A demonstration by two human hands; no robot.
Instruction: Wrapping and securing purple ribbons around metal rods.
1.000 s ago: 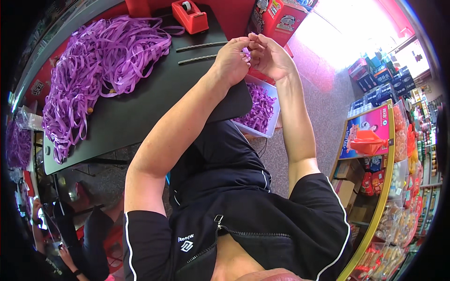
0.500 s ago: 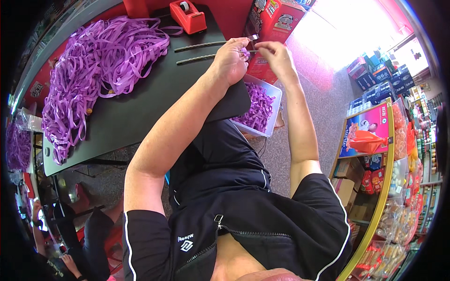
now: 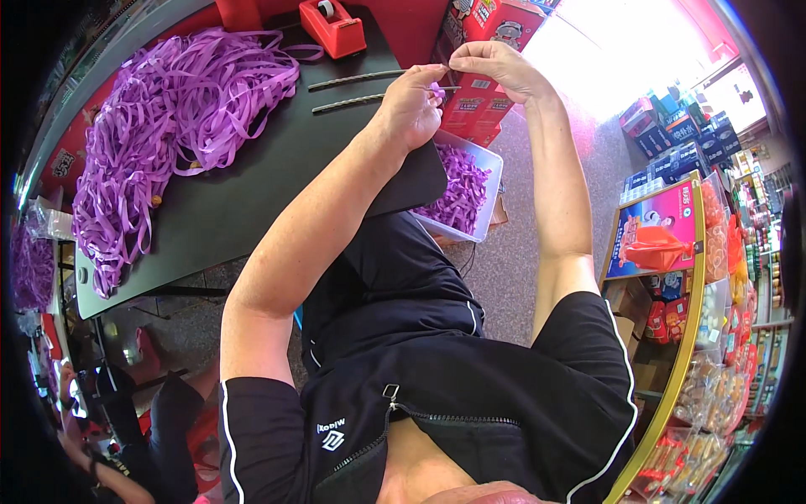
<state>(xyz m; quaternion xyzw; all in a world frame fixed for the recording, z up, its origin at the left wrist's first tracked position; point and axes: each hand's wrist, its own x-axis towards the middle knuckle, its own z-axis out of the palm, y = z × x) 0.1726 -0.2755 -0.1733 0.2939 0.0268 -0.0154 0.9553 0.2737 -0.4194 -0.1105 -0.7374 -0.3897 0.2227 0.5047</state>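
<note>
Above the far right corner of the black table, my left hand (image 3: 411, 105) is closed around a small piece of purple ribbon (image 3: 437, 90). Two thin, twisted, metal-looking rods, an upper rod (image 3: 344, 81) and a lower rod (image 3: 346, 103), run in from the left under this hand. A thin tip sticks out past its fingers on the right. My right hand (image 3: 499, 69) pinches close to my left fingertips, slightly above them. Whatever lies between its thumb and finger is too small to make out.
A large heap of purple ribbon (image 3: 201, 101) covers the left of the black table (image 3: 277, 185). A red tape dispenser (image 3: 333, 29) stands at the back. Below the corner is a white bin (image 3: 491, 189) of ribbon pieces. Red cartons (image 3: 487, 92) stand beyond; a display shelf (image 3: 663, 328) is right.
My right hand has risen and turned, and its forearm has swung right. A shiny metal end beside my left fingertips no longer shows. My left hand has barely moved.
</note>
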